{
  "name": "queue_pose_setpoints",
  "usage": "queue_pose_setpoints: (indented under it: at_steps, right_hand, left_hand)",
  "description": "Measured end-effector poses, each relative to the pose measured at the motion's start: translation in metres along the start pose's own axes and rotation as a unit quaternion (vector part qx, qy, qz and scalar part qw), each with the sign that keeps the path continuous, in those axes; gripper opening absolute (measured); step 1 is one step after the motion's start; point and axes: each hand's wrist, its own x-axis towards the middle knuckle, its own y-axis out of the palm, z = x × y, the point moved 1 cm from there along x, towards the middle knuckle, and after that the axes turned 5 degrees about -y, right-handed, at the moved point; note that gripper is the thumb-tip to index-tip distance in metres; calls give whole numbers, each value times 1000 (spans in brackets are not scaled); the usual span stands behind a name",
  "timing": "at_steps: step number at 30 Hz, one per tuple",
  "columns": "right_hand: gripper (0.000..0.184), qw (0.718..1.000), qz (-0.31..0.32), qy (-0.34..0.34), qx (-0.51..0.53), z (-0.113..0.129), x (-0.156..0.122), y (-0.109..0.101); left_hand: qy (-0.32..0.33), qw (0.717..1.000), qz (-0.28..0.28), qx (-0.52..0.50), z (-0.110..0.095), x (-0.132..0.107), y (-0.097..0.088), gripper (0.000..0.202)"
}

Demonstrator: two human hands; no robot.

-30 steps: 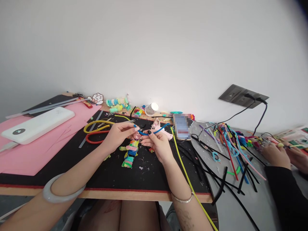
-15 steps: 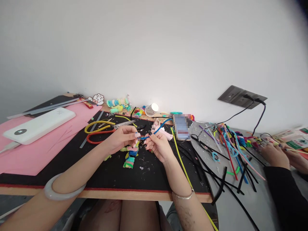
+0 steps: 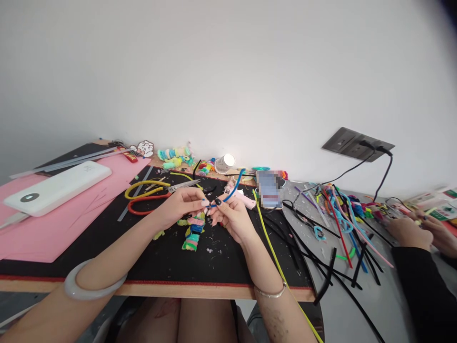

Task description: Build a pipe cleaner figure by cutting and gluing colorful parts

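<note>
My left hand (image 3: 189, 206) and my right hand (image 3: 230, 213) meet over the black mat (image 3: 157, 259), both closed in a pinch on a blue pipe cleaner (image 3: 235, 186). Its free end curves up and to the right out of my right fingers; the part between my fingertips is mostly covered. Just below my left hand lies a striped, multicoloured pipe-cleaner piece (image 3: 193, 236). Beyond my left wrist rest scissors (image 3: 183, 185) with yellow and red handles. A pink glue gun (image 3: 244, 199) lies behind my right hand.
On the left, a white power bank (image 3: 59, 187) sits on pink sheets (image 3: 39, 243). At the back stand a paper cup (image 3: 224, 163) and a phone (image 3: 269, 189). Loose pipe cleaners (image 3: 342, 228) cover the grey table at right, near another person's hands (image 3: 410, 233).
The blue pipe cleaner's free end has swung upward and to the left, now standing steeper. My hands stay almost in place. The other person's hands shifted slightly.
</note>
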Motion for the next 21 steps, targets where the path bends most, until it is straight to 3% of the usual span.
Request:
queue_pose_setpoints:
  at_steps: [5, 18, 21]
  right_hand:
    - [24, 1000, -8, 8, -20, -1, 0, 0]
    - [25, 998, 51, 13, -20, -3, -2, 5]
    - [25, 999, 35, 3, -20, -2, -1, 3]
  left_hand:
    - [1, 1000, -11, -4, 2, 0, -1, 24]
    - [-40, 996, 74, 42, -4, -3, 4, 38]
    - [-29, 997, 50, 44, -4, -3, 4, 39]
